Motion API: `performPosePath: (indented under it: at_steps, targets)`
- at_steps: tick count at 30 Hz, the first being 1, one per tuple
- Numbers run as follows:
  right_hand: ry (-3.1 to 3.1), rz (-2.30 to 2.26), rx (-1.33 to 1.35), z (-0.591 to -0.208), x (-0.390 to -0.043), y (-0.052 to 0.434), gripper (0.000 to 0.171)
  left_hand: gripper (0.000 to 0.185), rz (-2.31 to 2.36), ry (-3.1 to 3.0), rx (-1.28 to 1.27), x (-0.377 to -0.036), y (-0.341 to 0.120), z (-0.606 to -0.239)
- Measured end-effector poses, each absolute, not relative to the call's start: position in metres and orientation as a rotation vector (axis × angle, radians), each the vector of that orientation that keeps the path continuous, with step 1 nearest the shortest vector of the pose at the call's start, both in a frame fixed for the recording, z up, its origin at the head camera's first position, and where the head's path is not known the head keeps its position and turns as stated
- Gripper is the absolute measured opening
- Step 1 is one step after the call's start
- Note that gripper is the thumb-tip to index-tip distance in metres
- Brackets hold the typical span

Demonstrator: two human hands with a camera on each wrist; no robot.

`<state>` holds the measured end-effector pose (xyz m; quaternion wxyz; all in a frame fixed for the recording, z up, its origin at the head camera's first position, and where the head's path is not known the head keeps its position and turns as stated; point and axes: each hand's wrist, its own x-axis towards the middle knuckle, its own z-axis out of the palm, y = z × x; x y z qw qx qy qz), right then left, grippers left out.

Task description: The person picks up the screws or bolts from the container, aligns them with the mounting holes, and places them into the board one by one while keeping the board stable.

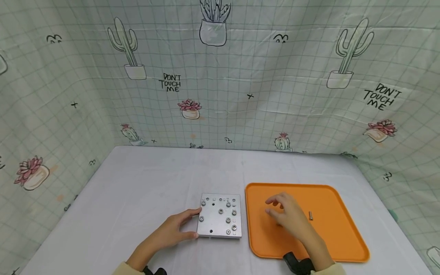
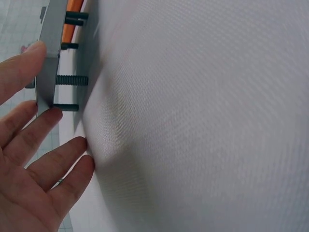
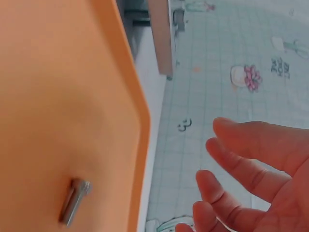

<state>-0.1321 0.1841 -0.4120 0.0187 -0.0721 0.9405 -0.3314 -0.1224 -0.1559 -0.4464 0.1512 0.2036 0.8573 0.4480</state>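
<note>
1. I found the square grey metal plate [image 1: 220,215], studded with screws, near the front edge of the white table [image 1: 137,183], just left of the orange plastic tray [image 1: 330,202].
2. My left hand [image 1: 172,229] lay with straight fingers against the plate's left edge, thumb at its near corner.
3. My right hand [image 1: 288,214] hovered over the tray, fingers relaxed, holding nothing.
4. A small silver bolt [image 1: 311,215] lay in the tray, just right of that hand.

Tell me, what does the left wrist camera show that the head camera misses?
Only the left wrist view shows the bolt shanks sticking out under the metal plate, holding it off the table. Only the head view shows the right hand over the orange tray and a loose bolt on it. Both show the left hand touching the plate's edge.
</note>
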Motion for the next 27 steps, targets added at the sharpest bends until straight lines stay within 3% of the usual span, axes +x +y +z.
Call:
performPosePath:
  at_steps: [27]
  targets:
    - [2.782,-0.762,-0.065,-0.439,-0.138,0.211,0.017,0.063,1.285,2.449,0.571,-0.123,-0.156,-0.447]
